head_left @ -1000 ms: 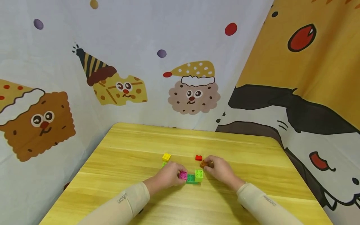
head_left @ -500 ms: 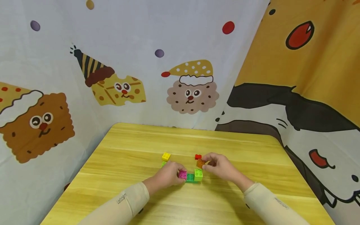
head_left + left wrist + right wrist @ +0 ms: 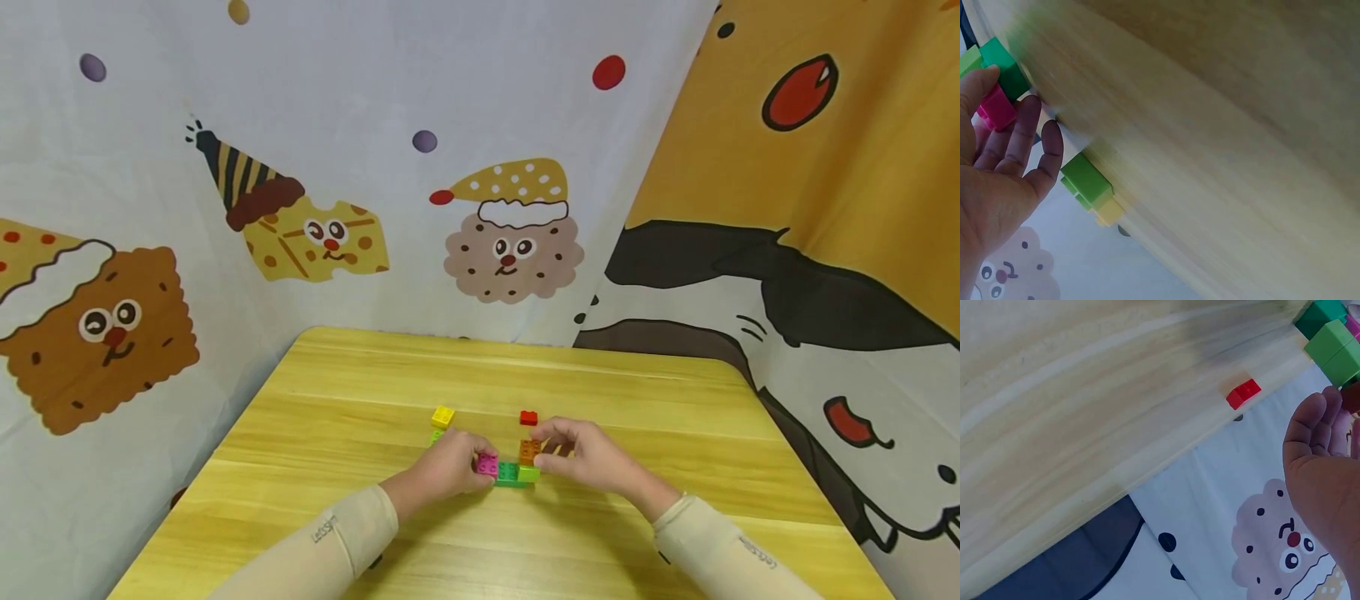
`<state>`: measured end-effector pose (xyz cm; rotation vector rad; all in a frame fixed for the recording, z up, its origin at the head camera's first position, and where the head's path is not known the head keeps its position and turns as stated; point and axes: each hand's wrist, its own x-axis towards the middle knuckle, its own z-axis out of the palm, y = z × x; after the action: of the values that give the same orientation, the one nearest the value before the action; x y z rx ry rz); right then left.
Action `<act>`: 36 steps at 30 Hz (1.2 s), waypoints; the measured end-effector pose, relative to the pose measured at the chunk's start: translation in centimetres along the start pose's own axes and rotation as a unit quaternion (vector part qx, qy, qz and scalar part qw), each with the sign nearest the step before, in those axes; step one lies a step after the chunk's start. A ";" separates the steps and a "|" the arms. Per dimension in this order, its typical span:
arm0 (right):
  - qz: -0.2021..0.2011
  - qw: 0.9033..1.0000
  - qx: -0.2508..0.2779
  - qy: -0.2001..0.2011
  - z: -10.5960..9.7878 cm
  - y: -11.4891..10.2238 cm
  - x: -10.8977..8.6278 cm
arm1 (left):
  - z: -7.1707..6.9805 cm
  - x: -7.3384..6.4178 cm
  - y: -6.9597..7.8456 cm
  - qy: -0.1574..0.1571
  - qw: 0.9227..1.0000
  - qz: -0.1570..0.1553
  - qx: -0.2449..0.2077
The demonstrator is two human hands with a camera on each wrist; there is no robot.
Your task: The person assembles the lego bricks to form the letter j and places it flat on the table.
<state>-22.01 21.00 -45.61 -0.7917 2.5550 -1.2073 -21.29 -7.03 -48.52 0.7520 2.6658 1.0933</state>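
Head view: 1 orange brick [image 3: 527,452], pinched by R hand [image 3: 587,452] (nearer), over lime brick [image 3: 528,475], seating unclear; L hand [image 3: 450,467] pinches pink brick [image 3: 487,465], to L.

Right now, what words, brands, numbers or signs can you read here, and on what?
Left sleeve: "Let's", then letters too small to read surely.
Right sleeve: seemingly "Let's" too, the rest blurred.
Bricks, table, curtain: no legible text.
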 end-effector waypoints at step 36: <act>0.141 0.958 0.248 -0.018 2.1 0.6 -0.2 | 0.1 0.0 -0.1 0.003 1.000 0.013 -0.002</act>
<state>-21.23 20.00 -47.43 -0.3209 2.0939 -1.6092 -21.34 -7.07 -48.65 0.7858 2.6655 1.1081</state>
